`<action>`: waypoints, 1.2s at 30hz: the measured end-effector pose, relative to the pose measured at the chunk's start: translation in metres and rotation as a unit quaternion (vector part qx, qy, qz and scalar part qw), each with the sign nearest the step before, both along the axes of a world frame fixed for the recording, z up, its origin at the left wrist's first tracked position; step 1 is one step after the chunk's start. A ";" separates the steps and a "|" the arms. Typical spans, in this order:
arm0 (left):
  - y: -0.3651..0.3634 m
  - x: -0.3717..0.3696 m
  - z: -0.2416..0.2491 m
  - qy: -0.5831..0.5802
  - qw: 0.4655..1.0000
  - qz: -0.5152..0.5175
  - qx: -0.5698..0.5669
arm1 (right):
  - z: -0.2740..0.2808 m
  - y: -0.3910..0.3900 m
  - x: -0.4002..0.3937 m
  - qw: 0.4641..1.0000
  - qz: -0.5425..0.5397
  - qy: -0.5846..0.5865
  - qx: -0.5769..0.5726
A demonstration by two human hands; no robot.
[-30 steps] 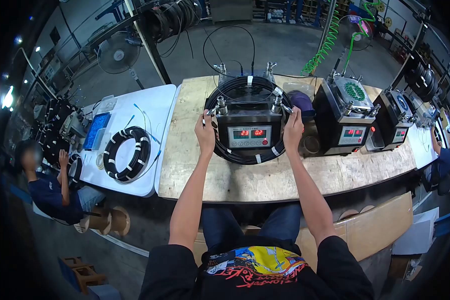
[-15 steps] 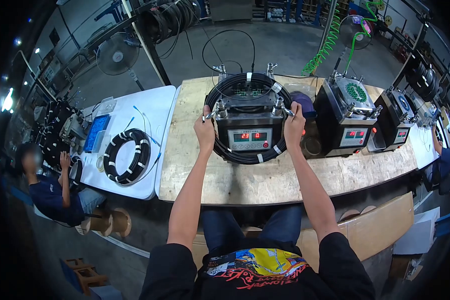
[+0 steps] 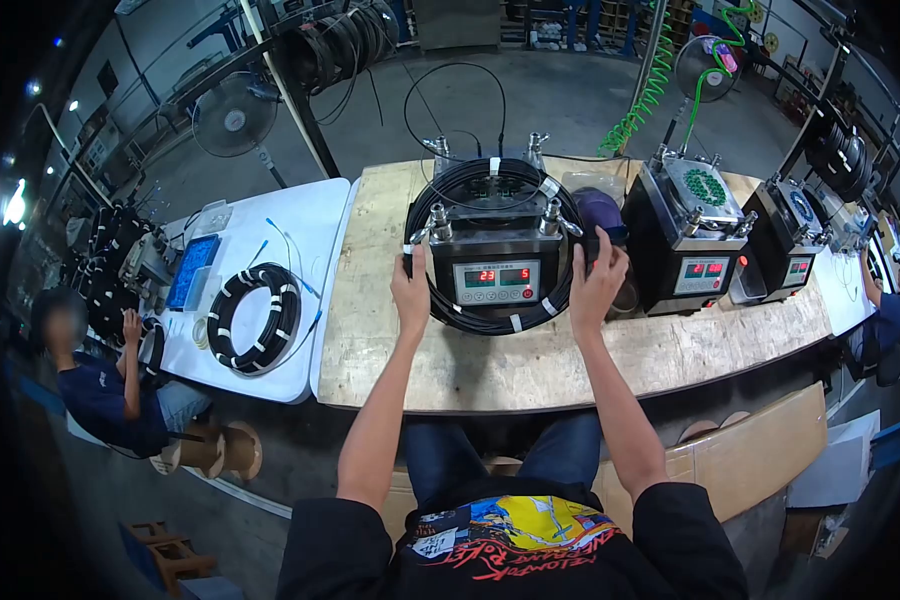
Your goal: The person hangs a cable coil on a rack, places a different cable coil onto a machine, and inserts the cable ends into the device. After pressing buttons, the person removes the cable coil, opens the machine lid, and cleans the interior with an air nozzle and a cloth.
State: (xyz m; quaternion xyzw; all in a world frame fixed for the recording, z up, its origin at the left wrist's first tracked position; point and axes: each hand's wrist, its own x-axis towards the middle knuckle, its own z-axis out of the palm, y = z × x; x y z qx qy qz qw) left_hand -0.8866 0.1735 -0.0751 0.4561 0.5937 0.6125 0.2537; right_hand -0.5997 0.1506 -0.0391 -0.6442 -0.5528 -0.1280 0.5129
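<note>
A black cable coil [image 3: 450, 318] with white ties hangs around the front machine [image 3: 545, 252], whose red display reads 23 and 5. On the coil's left side, my left hand [image 3: 410, 295] is closed, thumb in front. Opposite it, my right hand [image 3: 597, 285] has the coil between its thumb and fingers. Metal clamps [image 3: 551, 215] stand at the machine's top corners, close to the hands. From behind the top plate, a thin cable loop [image 3: 503, 100] rises.
Two more machines [image 3: 705, 235] [image 3: 792, 225] stand at right on the wooden table [image 3: 390, 370]. A purple object [image 3: 598, 208] lies behind my right hand. Another tied coil [image 3: 225, 335] and a blue tray [image 3: 192, 270] rest on the white table. People sit at far left [image 3: 110, 395] and right [image 3: 890, 315].
Both hands have shifted down off the clamp handles onto the coil's sides. The coil sits slightly lower around the machine. The display's right number went from 0 to 5.
</note>
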 end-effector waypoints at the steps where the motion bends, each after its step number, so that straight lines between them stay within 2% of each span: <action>1: -0.007 0.004 -0.004 0.026 0.999 0.025 -0.010 | -0.007 -0.007 -0.003 0.998 0.013 0.064 -0.007; 4: -0.022 0.022 -0.013 -0.009 0.998 0.065 0.026 | -0.040 -0.014 -0.011 0.969 0.048 0.240 -0.029; 6: -0.028 0.029 -0.017 -0.010 0.996 0.086 0.027 | -0.056 -0.015 -0.016 0.931 0.059 0.354 -0.071; 8: -0.030 0.033 -0.019 -0.004 0.994 0.111 -0.001 | -0.034 -0.024 -0.031 0.874 0.088 0.469 -0.093; 11: -0.041 0.039 -0.021 0.011 0.994 0.112 -0.013 | -0.046 -0.013 -0.038 0.920 0.082 0.384 -0.001; 14: -0.048 0.041 -0.036 0.027 0.996 0.089 0.017 | -0.059 -0.003 -0.042 0.942 0.081 0.326 0.003; 17: -0.045 0.040 -0.039 0.038 0.996 0.073 0.045 | -0.055 -0.003 -0.047 0.944 0.062 0.323 -0.011; 22: -0.038 0.037 -0.047 0.054 0.992 0.077 0.084 | -0.065 0.000 -0.040 0.940 0.091 0.329 -0.010; 25: -0.044 0.038 -0.042 0.013 0.998 0.061 0.007 | -0.065 0.002 -0.042 0.941 0.096 0.325 0.016; 31: -0.045 0.039 -0.034 0.032 0.993 0.071 0.091 | -0.055 -0.006 -0.036 0.949 0.106 0.297 0.025; 35: -0.032 0.024 -0.026 -0.024 0.997 0.044 0.056 | -0.041 0.003 -0.017 0.934 0.169 0.314 -0.004; 36: -0.023 0.019 -0.020 -0.053 0.996 0.031 0.060 | -0.040 0.012 -0.013 0.943 0.148 0.298 0.025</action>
